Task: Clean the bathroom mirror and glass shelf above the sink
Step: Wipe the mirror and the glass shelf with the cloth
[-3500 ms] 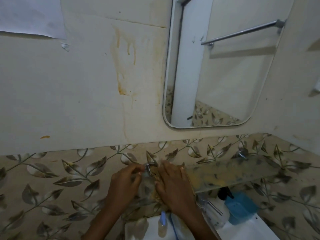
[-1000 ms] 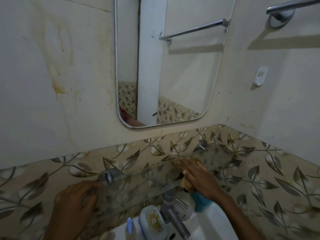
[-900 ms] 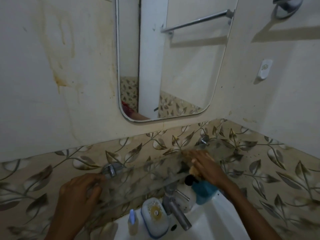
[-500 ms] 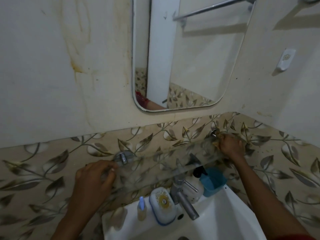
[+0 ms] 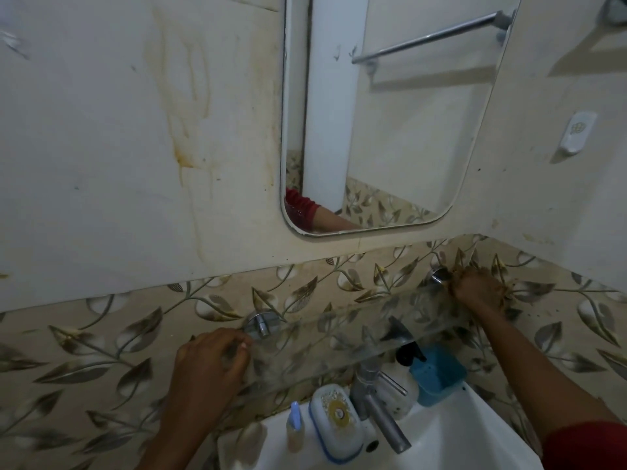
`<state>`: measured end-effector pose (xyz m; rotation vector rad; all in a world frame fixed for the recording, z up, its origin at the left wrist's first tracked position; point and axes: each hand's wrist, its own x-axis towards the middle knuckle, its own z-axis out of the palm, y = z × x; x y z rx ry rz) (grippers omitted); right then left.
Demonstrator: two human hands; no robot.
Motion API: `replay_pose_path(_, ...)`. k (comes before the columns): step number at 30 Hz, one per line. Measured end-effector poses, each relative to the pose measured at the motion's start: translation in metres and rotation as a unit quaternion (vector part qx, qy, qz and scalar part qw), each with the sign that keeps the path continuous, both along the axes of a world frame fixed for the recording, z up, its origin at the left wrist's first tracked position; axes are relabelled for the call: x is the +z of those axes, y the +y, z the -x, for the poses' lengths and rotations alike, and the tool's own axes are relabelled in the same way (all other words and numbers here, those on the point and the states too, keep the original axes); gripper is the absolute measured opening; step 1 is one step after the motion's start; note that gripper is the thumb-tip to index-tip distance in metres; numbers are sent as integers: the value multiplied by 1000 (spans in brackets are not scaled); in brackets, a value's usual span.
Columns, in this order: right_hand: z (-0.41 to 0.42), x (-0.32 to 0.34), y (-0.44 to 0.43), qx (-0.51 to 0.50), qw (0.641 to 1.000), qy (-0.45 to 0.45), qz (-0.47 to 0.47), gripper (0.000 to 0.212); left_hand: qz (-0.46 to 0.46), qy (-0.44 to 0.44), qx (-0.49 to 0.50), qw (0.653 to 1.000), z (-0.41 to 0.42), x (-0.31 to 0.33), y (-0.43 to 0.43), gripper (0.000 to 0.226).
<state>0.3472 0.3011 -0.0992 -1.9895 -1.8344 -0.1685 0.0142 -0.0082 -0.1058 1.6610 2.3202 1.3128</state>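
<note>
Glass shelf (image 5: pixel 356 330) sits on two chrome wall brackets just below the mirror (image 5: pixel 407 130) and above the sink (image 5: pixel 451 435). Left hand (image 5: pixel 207 364) grips its left end, fingers (image 5: pixel 237 349) curled over the front edge beside the left bracket (image 5: pixel 259 324). Right hand (image 5: pixel 476 290) is closed on a tan cloth (image 5: pixel 505 293), pressed to the far right end by the right bracket (image 5: pixel 438 275). Judgement: rigid, brittle, slippery if wet; hold near the brackets, light pressure, no leaning mid-span. Hard to make out: shelf outline against leaf tile, remaining grime, how the brackets clamp. Cloth mostly hidden under the hand; right sleeve cut off by the frame.
</note>
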Motion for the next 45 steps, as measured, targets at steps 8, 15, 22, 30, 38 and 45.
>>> replay_pose_path(8, -3, 7, 1, 38, 994, -15, 97, 39, -1, -18, -14, 1000, 4, -4, 3, 16)
replay_pose_path(15, 0, 14, -6, 14, 987, -11, 162, 43, -15, -9, -13, 1000, 4, -5, 2, 15)
replay_pose_path(22, 26, -3, -32, -10, 995, 53, 82, 45, -22, -14, -12, 1000, 3, -6, 3, 15)
replay_pose_path(30, 73, -14, -90, 77, 990, 43, 106, 41, -27, -6, -10, 1000, 3, -9, 6, 13)
replay_pose_path(38, 135, -19, -158, 198, 976, 24, 86, 48, -52, -31, -25, 998, 4, -11, 4, 15)
replay_pose_path(45, 184, -30, -212, 295, 954, 42, 14, 44, -124, -184, -19, 975, 8, -6, 2, 31)
